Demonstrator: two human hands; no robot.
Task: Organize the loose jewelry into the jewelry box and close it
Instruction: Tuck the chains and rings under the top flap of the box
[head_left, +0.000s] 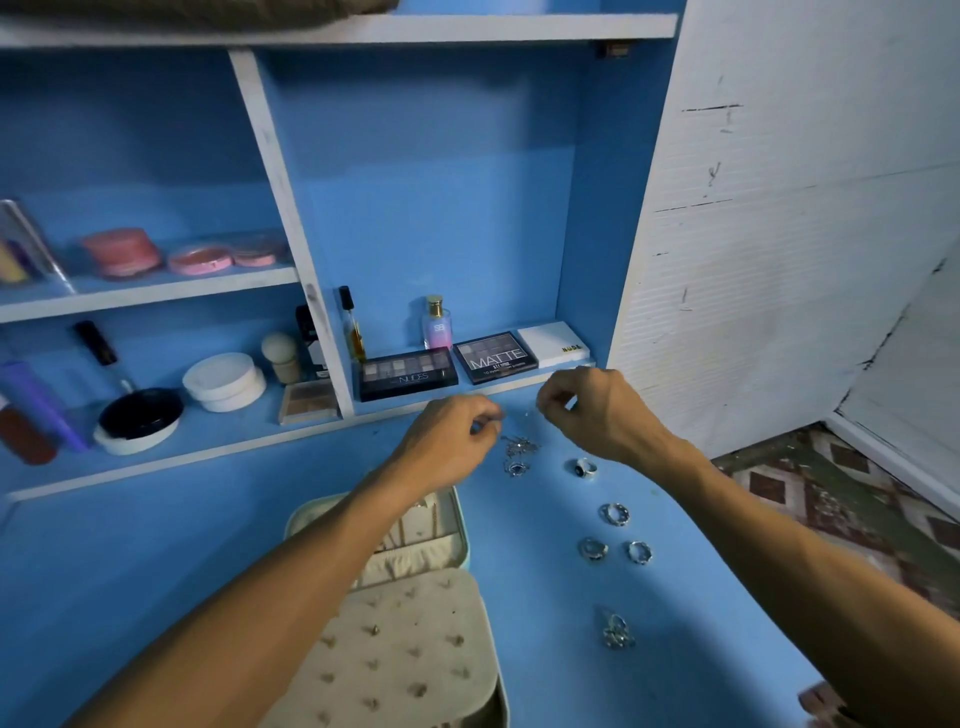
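Two hands work above a blue tabletop at center frame, w/ loose jewelry spread beneath them. The left hand & right hand hover close together but apart. Both have their fingers curled, w/ thumb & forefinger tips pinching a thin silver chain. The chain's tangled bulk rests on the tabletop just below & between the hands; the strand btwn the fingertips is too fine to trace fully.

Silver rings trail down the right-center of the frame, lying separately on the tabletop. The topmost is a dark-stone ring, near the right wrist.

The jewelry box sits open at bottom center, partly under the left forearm, w/ thin chains visible inside its lid. A cream earring panel dotted w/ studs fills the frame's bottom edge, in front of the lid.

Behind, a blue shelf unit spans the upper left. Its lowest shelf holds a "NUDES" palette beside a "MATTE" palette, w/ a perfume bottle behind them. A patterned tiled floor shows at right.
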